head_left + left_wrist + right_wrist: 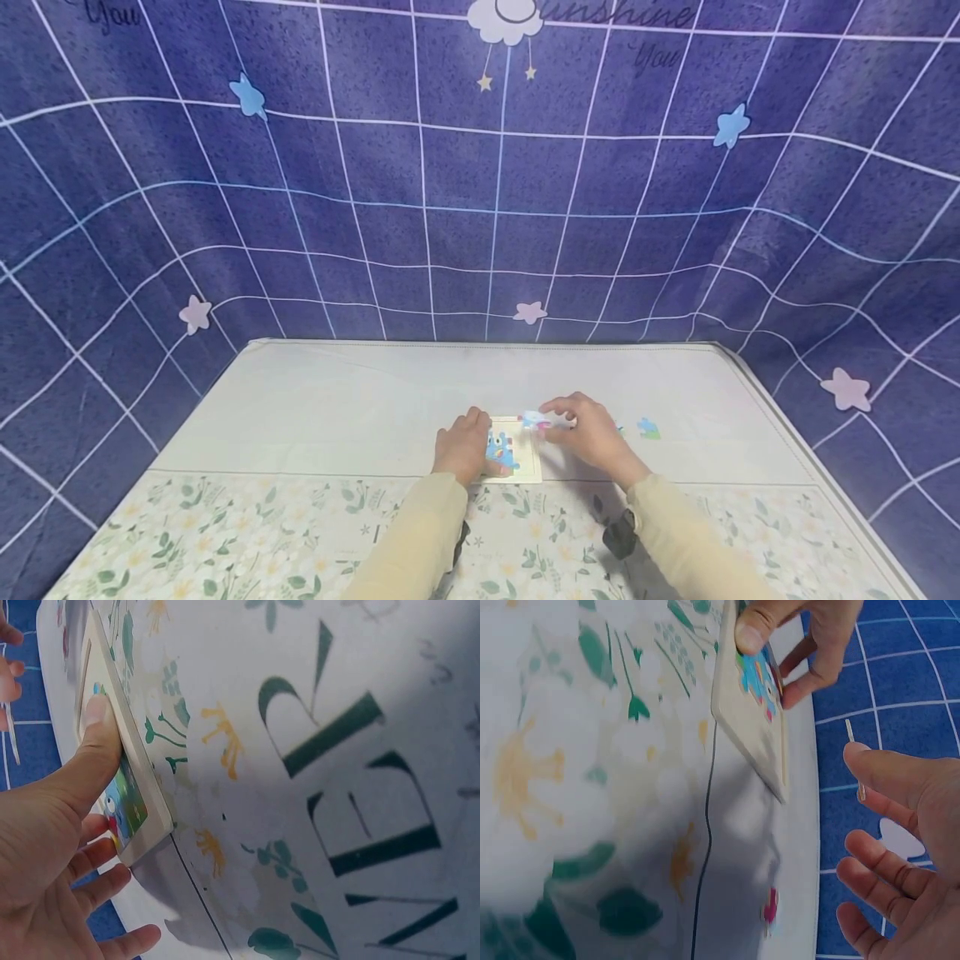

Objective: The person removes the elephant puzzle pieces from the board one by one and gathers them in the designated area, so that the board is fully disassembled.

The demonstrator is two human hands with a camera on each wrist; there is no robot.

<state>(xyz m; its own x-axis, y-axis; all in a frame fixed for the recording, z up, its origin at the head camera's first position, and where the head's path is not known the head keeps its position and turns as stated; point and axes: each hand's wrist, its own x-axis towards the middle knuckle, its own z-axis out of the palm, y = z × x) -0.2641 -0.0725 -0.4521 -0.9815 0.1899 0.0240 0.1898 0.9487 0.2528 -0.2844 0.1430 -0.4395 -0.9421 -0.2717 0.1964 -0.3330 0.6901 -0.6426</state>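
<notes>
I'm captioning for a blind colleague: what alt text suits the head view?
A right hand pinches a puzzle piece near the far right corner of a small puzzle board, while the left hand holds its left side. A loose blue-and-green piece lies farther right on the pale table.

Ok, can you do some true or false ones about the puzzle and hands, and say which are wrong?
1. The right hand pinches a puzzle piece. True.
2. The left hand is far from the puzzle board. False: the left hand touches it.
3. A loose blue and green piece lies on the table, right of the right hand. True.
4. The puzzle board is all filled. False: bare wood shows on its right side.
5. The sleeves are red. False: they're pale yellow.
6. The blue cloth behind has stars on it. True.
</notes>
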